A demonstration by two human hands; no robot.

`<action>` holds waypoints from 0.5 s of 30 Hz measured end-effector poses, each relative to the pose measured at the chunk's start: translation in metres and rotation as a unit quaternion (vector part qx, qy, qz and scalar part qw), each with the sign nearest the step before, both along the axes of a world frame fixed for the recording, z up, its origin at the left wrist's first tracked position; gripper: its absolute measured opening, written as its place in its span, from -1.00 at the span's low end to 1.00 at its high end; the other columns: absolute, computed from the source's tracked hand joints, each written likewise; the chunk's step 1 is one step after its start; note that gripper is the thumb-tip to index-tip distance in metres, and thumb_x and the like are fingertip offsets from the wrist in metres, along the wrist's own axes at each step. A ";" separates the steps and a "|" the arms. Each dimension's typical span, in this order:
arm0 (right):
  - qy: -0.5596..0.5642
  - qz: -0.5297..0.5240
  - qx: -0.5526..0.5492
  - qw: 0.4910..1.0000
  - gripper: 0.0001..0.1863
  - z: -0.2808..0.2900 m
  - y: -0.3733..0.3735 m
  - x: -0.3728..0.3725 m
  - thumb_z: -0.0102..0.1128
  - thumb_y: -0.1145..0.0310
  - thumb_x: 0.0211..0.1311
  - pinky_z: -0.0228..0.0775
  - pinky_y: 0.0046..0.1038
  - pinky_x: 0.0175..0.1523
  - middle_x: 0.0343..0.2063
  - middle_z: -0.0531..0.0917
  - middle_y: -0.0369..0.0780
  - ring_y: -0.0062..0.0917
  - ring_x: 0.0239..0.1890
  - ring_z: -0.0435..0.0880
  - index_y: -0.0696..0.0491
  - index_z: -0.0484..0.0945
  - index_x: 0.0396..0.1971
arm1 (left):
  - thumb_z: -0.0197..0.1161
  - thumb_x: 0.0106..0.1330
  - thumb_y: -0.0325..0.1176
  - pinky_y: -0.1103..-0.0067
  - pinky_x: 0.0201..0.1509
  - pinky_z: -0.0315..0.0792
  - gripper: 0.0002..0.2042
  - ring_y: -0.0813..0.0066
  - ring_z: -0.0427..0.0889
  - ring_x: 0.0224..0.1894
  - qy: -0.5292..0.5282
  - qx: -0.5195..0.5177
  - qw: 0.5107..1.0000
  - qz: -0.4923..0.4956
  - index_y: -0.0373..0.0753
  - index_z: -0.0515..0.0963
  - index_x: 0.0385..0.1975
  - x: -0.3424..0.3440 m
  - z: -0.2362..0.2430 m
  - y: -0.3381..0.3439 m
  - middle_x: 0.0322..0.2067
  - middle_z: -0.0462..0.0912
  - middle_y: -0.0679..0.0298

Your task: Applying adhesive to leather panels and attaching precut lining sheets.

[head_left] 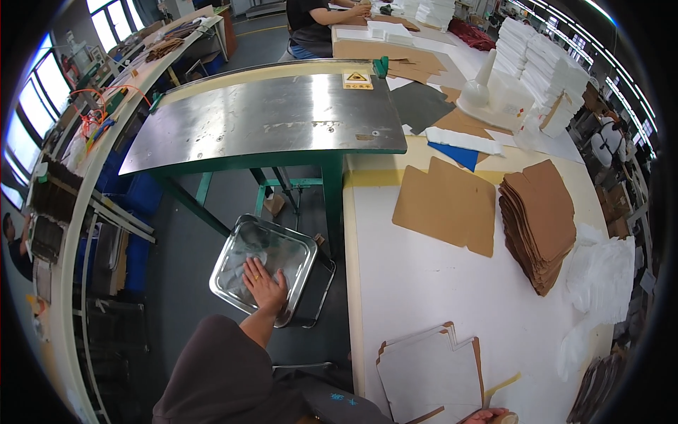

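Observation:
My left hand [265,284] lies flat with its fingers spread, in a shiny metal tray [302,265] at the left of the table. Under the fingers is a pale, greyish patch I cannot identify. The tray rests on a metal-legged stand. At the bottom edge, my right hand [484,416] is mostly cut off, its fingers closed beside a small round tan thing [506,418]. Next to it is a stack of white-faced sheets [431,374] with notched corners and brown edges, and a yellowish strip [503,389] extends from its side.
On the white table [417,290] lie a flat tan notched sheet [448,205] and a thick stack of brown pieces [540,219]. A steel-topped bench [268,116] with green legs stands ahead. White bundles [544,63] and a white bottle [482,83] are farther back; another person [311,25] works there.

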State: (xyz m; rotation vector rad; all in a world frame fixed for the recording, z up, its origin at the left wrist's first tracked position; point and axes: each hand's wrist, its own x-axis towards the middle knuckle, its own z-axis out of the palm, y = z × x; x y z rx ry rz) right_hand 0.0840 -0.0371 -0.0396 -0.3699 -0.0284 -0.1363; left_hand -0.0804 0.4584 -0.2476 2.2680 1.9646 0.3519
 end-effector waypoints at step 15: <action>0.020 0.005 -0.037 0.999 -0.45 0.008 0.001 0.003 0.41 0.11 0.00 0.38 -0.24 -0.05 -0.07 0.64 -0.15 -0.27 -0.03 0.57 0.13 0.56 -0.04 | 0.00 0.33 0.02 0.15 0.52 -0.34 -0.20 0.01 -0.24 0.52 -0.010 0.001 1.000 -0.004 -0.47 0.00 0.39 -0.002 -0.003 0.001 0.46 -0.13 -0.08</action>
